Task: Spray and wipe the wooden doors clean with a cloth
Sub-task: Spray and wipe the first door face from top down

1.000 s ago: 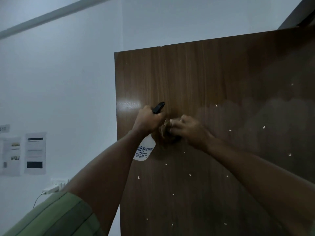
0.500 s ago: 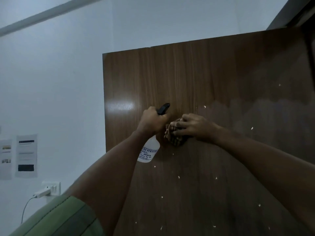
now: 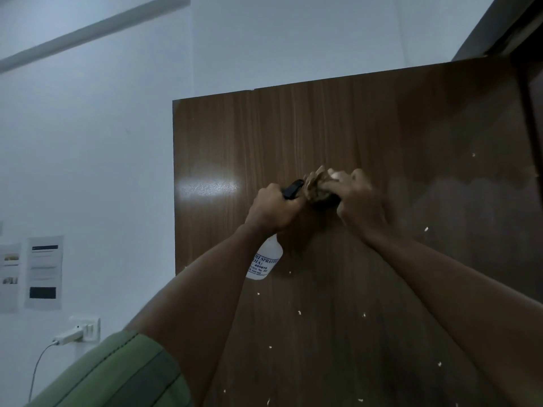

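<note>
A dark wooden door [image 3: 338,130] stands open in front of me, dotted with small white specks. My left hand [image 3: 274,210] grips a white spray bottle [image 3: 264,261] by its black trigger head, the nozzle aimed right at the cloth. My right hand [image 3: 357,201] holds a bunched brown cloth [image 3: 316,186] up against the door, right next to the nozzle. Most of the cloth is hidden by my fingers.
A white wall [image 3: 88,142] is to the left with paper notices [image 3: 44,271] and a socket with a plugged-in charger [image 3: 73,333]. The dark door frame [image 3: 529,113] runs along the right edge. A hazy patch shows on the door's right half.
Both hands have risen slightly on the door, staying together. My right hand has turned more upright around the cloth, which now sticks up above the nozzle.
</note>
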{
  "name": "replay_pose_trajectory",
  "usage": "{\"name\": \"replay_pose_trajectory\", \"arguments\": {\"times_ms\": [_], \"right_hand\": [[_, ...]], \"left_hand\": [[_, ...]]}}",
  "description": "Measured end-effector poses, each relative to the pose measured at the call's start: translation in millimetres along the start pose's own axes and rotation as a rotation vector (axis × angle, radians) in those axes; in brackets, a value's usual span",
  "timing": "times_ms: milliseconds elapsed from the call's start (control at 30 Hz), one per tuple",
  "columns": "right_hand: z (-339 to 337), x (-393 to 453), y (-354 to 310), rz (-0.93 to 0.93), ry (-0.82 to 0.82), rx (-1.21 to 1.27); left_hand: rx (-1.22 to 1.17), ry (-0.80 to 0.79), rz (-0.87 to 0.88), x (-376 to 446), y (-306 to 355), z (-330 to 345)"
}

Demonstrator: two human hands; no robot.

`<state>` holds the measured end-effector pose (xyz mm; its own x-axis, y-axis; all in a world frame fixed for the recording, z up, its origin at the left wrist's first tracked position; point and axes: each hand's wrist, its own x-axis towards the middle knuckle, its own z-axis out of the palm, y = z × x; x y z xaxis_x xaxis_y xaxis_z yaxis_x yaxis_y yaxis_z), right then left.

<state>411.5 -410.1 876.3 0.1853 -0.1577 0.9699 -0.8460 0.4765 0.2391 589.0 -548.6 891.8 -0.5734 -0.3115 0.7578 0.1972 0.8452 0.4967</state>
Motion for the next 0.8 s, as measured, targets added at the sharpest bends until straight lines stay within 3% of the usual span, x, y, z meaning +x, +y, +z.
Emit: {"name": "replay_pose_trajectory", "arguments": {"times_ms": [33,100,200,233,267,300,400,433,500,600,667,733,800], "right_hand": [[2,0,-9,0.123,0.043,0.033],[14,-17,-23,0.065,0.056,0.054],[14,-54,-12,-0.556,-0.086,-0.055],[7,-50,1,-0.692,-0.117,-0.095],[1,-40,15,-0.71,-0.089,-0.115],[-5,-24,29,-0.592,-0.038,-0.115],[-15,11,41,0.048,0.104,-0.093],[-12,8,34,0.106,0.115,-0.09],[0,-20,22,0.004,0.102,-0.069],[5,-75,20,-0.49,-0.008,-0.129],[-6,-76,38,-0.697,-0.068,-0.177],[-14,-56,57,-0.603,-0.025,-0.205],[-18,-35,60,-0.232,0.058,-0.217]], "left_hand": [[-0.014,0.003,0.001,0,2,0],[-0.014,0.016,-0.005,3,5,1],[0.007,0.023,-0.005,4,5,7],[0.005,0.014,-0.003,4,5,10],[0.0,0.001,-0.003,3,6,12],[0.002,-0.008,-0.003,2,9,13],[0.019,0.019,0.005,8,16,15],[0.018,0.028,0.006,11,19,16],[0.019,0.034,-0.003,12,26,20],[0.028,0.012,-0.013,10,31,30],[0.02,0.003,-0.019,8,33,36],[0.034,0.01,-0.021,9,34,39],[0.027,0.014,-0.032,9,34,41]]}}
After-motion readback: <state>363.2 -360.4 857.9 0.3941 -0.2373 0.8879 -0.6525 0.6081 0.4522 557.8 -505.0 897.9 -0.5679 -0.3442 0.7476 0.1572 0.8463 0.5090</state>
